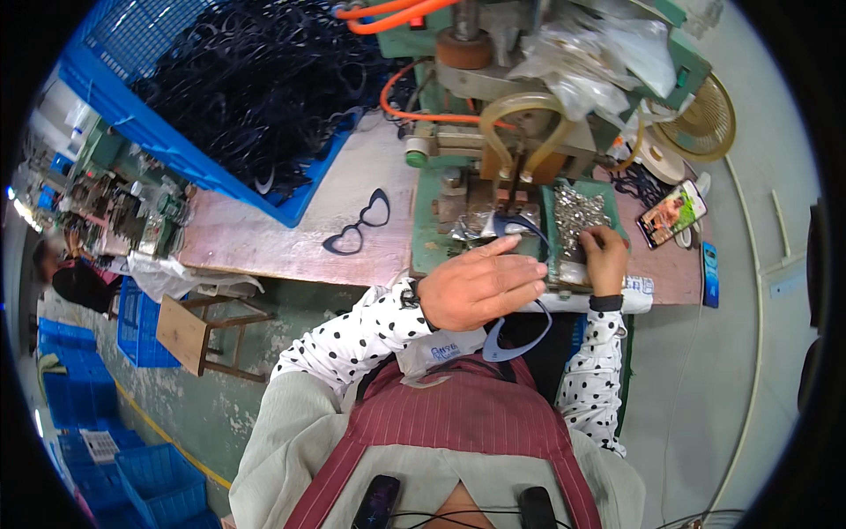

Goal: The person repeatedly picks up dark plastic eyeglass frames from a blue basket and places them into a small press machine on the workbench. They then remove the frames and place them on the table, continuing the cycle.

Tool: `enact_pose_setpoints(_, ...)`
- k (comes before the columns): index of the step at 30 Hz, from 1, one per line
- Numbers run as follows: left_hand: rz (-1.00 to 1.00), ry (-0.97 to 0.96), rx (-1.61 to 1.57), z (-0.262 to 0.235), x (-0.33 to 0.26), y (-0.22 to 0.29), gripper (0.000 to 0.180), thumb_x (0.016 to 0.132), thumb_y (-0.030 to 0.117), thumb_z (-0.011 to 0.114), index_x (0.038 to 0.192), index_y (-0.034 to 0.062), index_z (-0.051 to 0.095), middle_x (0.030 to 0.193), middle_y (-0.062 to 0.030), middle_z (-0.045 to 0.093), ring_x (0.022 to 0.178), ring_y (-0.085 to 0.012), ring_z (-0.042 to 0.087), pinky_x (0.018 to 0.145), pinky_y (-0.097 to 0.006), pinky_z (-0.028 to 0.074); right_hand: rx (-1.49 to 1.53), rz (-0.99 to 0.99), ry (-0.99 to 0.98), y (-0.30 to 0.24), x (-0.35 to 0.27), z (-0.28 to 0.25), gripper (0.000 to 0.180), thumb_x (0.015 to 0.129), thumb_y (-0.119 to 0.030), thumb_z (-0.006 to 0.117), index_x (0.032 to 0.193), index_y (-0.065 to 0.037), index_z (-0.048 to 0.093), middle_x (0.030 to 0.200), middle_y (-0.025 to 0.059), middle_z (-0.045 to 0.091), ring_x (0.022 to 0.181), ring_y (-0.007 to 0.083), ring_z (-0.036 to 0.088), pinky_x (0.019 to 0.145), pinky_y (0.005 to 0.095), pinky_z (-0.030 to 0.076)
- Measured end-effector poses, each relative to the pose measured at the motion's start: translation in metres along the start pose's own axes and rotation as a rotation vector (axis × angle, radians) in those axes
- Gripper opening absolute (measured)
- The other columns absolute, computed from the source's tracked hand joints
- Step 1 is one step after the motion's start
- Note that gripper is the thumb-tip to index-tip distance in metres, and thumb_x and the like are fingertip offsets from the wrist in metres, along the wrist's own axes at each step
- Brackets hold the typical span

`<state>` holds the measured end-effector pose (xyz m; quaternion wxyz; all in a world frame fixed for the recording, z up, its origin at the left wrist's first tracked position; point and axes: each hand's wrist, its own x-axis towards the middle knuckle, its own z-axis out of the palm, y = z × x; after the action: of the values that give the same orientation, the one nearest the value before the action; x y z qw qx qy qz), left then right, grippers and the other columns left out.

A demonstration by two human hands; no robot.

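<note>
- Two hands at the green press [493,132]: left hand [483,284] lies flat, fingers extended, gripping nothing, over a dark blue spectacle frame [520,291] on the press bed.
- Right hand [604,256] pinches in the tray of small metal parts [577,212]; contents of grip cannot be told.
- Risk: fingers near the press tooling could be caught.
- Blue crate [176,145] holds many dark frames.

Even, fairly bright daylight-like light is filling the scene, casting only soft shadows under the workbench [291,238]. Glare is washing out the far left rim, left of the blue crate [150,132], and a phone screen [671,213] right of the bench is glowing. The fisheye is bending the bench's edges, black vignette is ringing everything, and detail is smearing toward the rim.
</note>
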<state>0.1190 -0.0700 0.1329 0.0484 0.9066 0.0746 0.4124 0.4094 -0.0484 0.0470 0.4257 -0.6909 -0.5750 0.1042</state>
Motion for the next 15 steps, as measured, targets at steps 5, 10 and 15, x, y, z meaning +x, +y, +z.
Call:
enact_pose_setpoints(5, -0.134, 0.089, 0.419, -0.026, -0.072, -0.019, 0.049, 0.089, 0.052, 0.056, 0.121, 0.0157, 0.062, 0.134, -0.0089, 0.053, 0.118, -0.0291, 0.052, 0.106, -0.054, 0.033, 0.168, 0.023, 0.056, 0.0, 0.001, -0.001, 0.011, 0.08, -0.008, 0.07, 0.084, 0.0, 0.064, 0.076, 0.0086, 0.064, 0.069, 0.0182, 0.059, 0.066, 0.0297, 0.047)
enact_pose_setpoints(10, -0.757, -0.335, 0.707, -0.081, -0.177, -0.032, 0.053, 0.083, 0.049, 0.058, 0.125, 0.0158, 0.059, 0.146, -0.0126, 0.039, 0.127, -0.0388, 0.038, 0.103, -0.056, 0.026, 0.114, 0.035, 0.071, -0.006, -0.003, -0.003, 0.011, 0.083, -0.011, 0.068, 0.086, -0.002, 0.062, 0.072, 0.0089, 0.064, 0.066, 0.0185, 0.061, 0.062, 0.031, 0.047)
enact_pose_setpoints(15, -0.698, -0.537, 0.531, -0.083, -0.216, 0.012, 0.056, 0.08, 0.043, 0.066, 0.133, 0.0293, 0.055, 0.147, -0.0078, 0.039, 0.131, -0.0379, 0.035, 0.104, -0.058, 0.025, 0.054, -0.014, 0.206, -0.004, -0.005, 0.006, 0.009, 0.092, -0.011, 0.056, 0.096, -0.003, 0.058, 0.081, 0.0124, 0.066, 0.071, 0.0257, 0.065, 0.065, 0.0351, 0.049)
